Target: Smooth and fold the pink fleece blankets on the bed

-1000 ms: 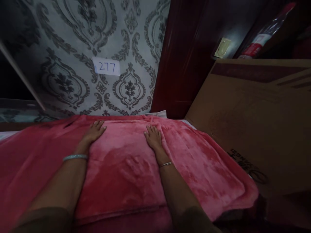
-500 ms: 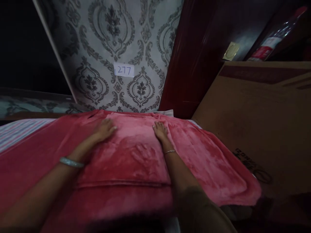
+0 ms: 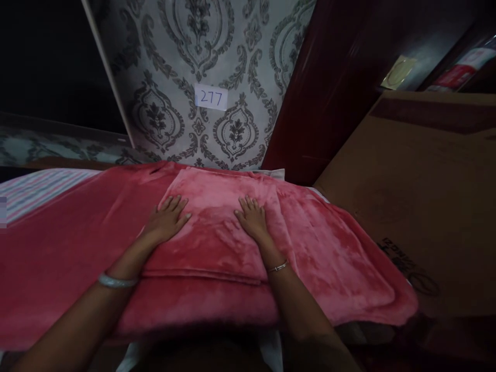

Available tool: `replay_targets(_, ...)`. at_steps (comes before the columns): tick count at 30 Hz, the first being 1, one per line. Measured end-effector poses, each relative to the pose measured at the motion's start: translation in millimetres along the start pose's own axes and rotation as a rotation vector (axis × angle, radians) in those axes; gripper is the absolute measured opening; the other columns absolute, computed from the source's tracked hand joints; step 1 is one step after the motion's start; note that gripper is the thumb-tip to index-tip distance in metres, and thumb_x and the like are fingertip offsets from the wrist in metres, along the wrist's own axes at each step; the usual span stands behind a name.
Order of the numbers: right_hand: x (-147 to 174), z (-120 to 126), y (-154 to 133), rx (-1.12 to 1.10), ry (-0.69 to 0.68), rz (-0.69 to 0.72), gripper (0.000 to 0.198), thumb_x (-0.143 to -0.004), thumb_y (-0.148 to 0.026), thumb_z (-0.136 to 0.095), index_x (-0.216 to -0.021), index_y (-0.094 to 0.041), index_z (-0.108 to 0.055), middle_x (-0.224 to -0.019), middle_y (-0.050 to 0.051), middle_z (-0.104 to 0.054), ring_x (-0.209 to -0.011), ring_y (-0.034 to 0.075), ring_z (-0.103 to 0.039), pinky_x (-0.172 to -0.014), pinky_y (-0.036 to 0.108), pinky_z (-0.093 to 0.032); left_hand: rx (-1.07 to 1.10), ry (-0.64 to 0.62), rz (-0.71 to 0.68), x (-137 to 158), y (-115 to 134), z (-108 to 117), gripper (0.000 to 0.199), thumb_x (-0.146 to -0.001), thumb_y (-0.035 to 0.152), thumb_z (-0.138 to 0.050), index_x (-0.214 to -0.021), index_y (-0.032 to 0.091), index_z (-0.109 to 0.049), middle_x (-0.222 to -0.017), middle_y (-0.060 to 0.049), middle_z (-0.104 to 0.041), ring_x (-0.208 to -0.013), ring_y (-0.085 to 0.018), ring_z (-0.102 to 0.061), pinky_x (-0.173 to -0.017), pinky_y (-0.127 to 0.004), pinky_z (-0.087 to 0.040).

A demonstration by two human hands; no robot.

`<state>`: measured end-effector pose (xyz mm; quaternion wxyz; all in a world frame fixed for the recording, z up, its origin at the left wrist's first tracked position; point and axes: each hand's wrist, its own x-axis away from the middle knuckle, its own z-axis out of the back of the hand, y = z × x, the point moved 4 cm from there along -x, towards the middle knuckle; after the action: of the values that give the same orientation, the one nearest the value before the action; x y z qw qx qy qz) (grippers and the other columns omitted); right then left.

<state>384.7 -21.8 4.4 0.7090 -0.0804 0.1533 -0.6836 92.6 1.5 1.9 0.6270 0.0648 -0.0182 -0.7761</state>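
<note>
A plush pink-red blanket (image 3: 329, 248) lies spread in front of me, with a folded part (image 3: 205, 253) in its middle. My left hand (image 3: 166, 221) rests flat on the left side of that folded part, fingers spread. On its right side my right hand (image 3: 252, 219) lies flat too, with the fingers apart. Neither hand grips the cloth. The plush between the hands shows darker and lighter brushed patches. Layered edges of the fold run along its near side.
Striped cloth (image 3: 50, 188) shows beyond the blanket at left. A large cardboard box (image 3: 380, 196) stands close on the right, with a bottle (image 3: 461, 72) behind it. Patterned wallpaper carries a paper marked 277 (image 3: 211, 97). A dark panel (image 3: 54, 67) is at upper left.
Both hands have slid nearer to me over the folded part, and my right hand's fingers are now more spread. The camera view has shifted slightly.
</note>
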Motion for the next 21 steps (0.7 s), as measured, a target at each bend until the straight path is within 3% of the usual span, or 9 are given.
replay_targets(8, 1, 2, 1, -0.011, 0.025, 0.013, 0.058, -0.105, -0.046, -0.038, -0.16, -0.026, -0.037, -0.172, 0.006, -0.022, -0.157, 0.031, -0.019, -0.123, 0.059, -0.021, 0.176, -0.027, 0.027, 23, -41, -11, 0.078, -0.097, 0.06, -0.023, -0.162, 0.018, -0.028, -0.172, -0.011, -0.017, -0.157, -0.031, -0.024, -0.125, -0.054, -0.026)
replay_targets(14, 2, 0, 5, -0.08, 0.079, 0.028, 0.053, -0.104, -0.041, -0.044, -0.154, -0.026, -0.047, -0.168, 0.008, -0.032, -0.155, 0.031, -0.026, -0.123, 0.059, -0.022, 0.332, 0.046, 0.053, 42, -59, -8, 0.083, -0.091, 0.06, -0.022, -0.158, 0.013, -0.039, -0.16, -0.013, -0.045, -0.151, -0.029, -0.037, -0.127, -0.05, -0.024)
replay_targets(18, 2, -4, 14, -0.287, 0.154, 0.063, 0.049, -0.096, -0.035, -0.057, -0.144, -0.023, -0.06, -0.161, 0.01, -0.045, -0.152, 0.031, -0.033, -0.124, 0.058, -0.022, 0.44, 0.109, 0.061, 48, -59, 3, 0.085, -0.088, 0.06, -0.026, -0.152, 0.009, -0.047, -0.155, -0.015, -0.052, -0.145, -0.028, -0.046, -0.126, -0.046, -0.029)
replay_targets(21, 10, 0, 27, -0.556, 0.257, 0.156, 0.042, -0.086, -0.033, -0.066, -0.126, -0.022, -0.073, -0.145, 0.011, -0.063, -0.14, 0.028, -0.051, -0.122, 0.051, -0.031, 0.541, 0.135, 0.091, 53, -58, 9, 0.082, -0.088, 0.062, -0.03, -0.145, 0.009, -0.055, -0.152, -0.014, -0.055, -0.142, -0.028, -0.05, -0.124, -0.044, -0.034)
